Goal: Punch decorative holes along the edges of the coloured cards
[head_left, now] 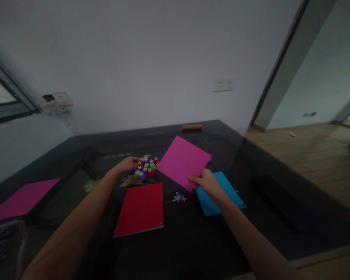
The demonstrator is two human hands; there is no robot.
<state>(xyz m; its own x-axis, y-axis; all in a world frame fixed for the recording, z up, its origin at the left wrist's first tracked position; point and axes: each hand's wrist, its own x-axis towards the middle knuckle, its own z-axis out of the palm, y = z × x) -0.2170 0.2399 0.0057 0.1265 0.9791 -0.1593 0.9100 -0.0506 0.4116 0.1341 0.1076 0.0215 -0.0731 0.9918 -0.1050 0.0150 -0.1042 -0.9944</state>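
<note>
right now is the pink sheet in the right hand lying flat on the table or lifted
Lifted. The right hand pinches the pink sheet at its near corner, holding it tilted above the table, over the blue sheet.

The right hand (207,182) pinches the near corner of a magenta sheet (184,161), lifted tilted above the dark desk (280,194). The left hand (128,165) rests on a cluster of small coloured punches (146,168). A red sheet (141,209) lies between the arms, a blue sheet (221,192) under the right hand, tiny paper bits (179,198) between them.
</note>
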